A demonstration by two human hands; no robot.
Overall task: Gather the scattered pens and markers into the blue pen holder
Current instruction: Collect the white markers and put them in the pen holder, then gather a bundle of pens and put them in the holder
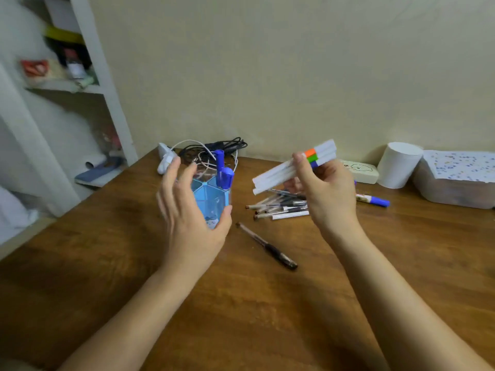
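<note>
The blue pen holder (211, 199) is cupped by the left hand (191, 212), fingers spread loosely around its left side; two blue markers (223, 172) are stood inside it. A black pen (267, 246) is left lying alone on the counter (241, 303). Further right, a bundle of white markers (292, 167) is gripped above a pile of pens (281, 206) by the closed right hand (328, 194). One blue-capped marker (373, 200) is seen beyond.

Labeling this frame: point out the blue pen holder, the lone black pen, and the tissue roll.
blue pen holder (211, 195): head view, front wall.
lone black pen (267, 246): head view, mid-barrel.
tissue roll (399, 166): head view, side.
</note>
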